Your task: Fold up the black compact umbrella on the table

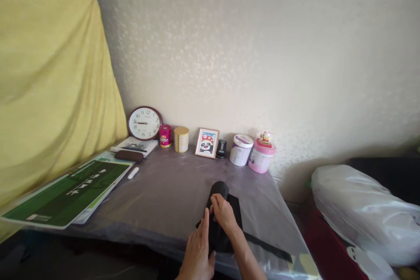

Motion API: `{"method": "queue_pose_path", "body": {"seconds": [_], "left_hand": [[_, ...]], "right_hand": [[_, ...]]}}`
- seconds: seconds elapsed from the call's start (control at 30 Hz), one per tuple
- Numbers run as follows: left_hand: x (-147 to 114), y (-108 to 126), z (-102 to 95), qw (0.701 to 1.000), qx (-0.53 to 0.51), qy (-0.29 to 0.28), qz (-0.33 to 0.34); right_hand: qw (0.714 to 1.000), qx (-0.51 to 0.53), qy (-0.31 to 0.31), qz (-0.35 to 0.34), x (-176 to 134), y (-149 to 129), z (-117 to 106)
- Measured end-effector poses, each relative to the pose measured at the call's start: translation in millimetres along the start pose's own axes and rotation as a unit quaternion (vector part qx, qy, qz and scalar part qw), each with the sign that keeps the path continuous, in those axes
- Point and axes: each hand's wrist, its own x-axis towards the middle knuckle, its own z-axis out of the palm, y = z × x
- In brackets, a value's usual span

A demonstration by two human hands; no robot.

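Note:
A black cylindrical roll [219,189] lies at the near side of the table, pointing away from me. My left hand [197,245] is along its left side, fingers straight and close together, thumb bent in at the near end. My right hand [224,212] is closed over the top of the roll, its fingers curled; whether they pinch an edge of it is hidden. A flat black piece [235,205] shows to the right of the roll. From there a black strap [269,246] runs out to the right across the table. What kind of item this is, I cannot tell.
Along the wall stand a clock [145,123], a pink can [165,136], a yellow-lidded can [181,140], a panda picture frame [207,143] and two tubs [241,151]. Left lie a green board [72,192], a brown case [128,155] and a white object [133,173]. A plastic bag [364,210] sits right.

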Motion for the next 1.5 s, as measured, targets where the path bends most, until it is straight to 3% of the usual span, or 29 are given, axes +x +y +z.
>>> {"method": "queue_pose_path", "body": {"seconds": [0.13,0.27,0.5,0.63,0.9,1.03,1.2,1.4,1.43,1.5], "left_hand": [[-3.3,3.5,-4.3,0.999,0.044,-0.02,-0.01],[-2.1,6.0,-2.5,0.995,0.079,-0.038,-0.039],[3.1,-5.7,11.7,0.995,0.065,-0.066,-0.036],[3.6,-7.3,15.2,0.996,0.067,-0.047,-0.043],[6.3,2.2,2.1,0.991,0.097,-0.065,-0.064],[8.7,6.5,-6.8,0.988,0.111,-0.075,-0.073],[12.4,1.7,-6.0,0.985,0.113,-0.1,-0.081],[11.7,-6.9,-16.4,0.995,-0.077,-0.046,-0.051],[10.1,-5.6,-22.8,0.988,-0.137,-0.043,-0.049],[6.1,-0.8,-37.5,0.955,-0.261,-0.097,-0.099]], "right_hand": [[1.0,-0.02,-0.017,-0.01,0.3,-1.9,1.1],[0.999,0.031,-0.035,-0.02,-1.2,-1.6,0.7],[0.981,0.022,0.082,-0.175,-28.1,9.8,-2.8],[0.971,-0.022,0.069,-0.23,-24.4,27.7,2.3],[0.981,-0.056,0.062,-0.173,42.1,47.5,3.4],[0.978,-0.068,0.156,-0.119,58.2,60.2,-0.3],[0.96,-0.002,0.277,-0.047,37.9,97.5,-15.6],[0.951,0.156,0.263,0.052,-0.9,128.4,-39.7],[0.945,0.191,0.258,0.062,-4.9,129.0,-42.0],[0.925,0.28,0.243,0.087,-10.8,126.5,-46.0]]}}
